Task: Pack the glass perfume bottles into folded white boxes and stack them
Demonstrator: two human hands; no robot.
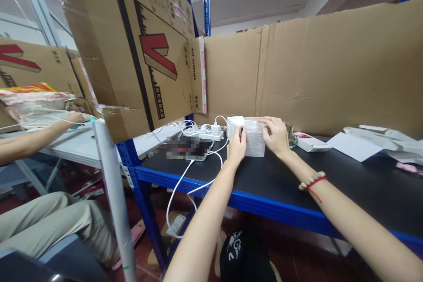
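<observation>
Above the black tabletop (284,176), a small white box (255,143) with fine printed text on its face is upright between my hands. My left hand (237,144) is closed on its left edge, thumb and fingers pinched together. At the upper right corner, my right hand (276,135) grips the box with bent fingers. Another plain white surface (235,120) shows behind my left hand; whether it belongs to the same box I cannot tell. A phone (202,150) with a white cable lies left of my hands, partly blurred out.
A white power strip (214,133) with tangled cables sits behind the phone. Right of my hands are a round clear item (292,140), a red-and-white box (310,142) and white cartons (363,144). Cardboard panels (317,70) enclose the desk. Another person's arm (36,141) is at left.
</observation>
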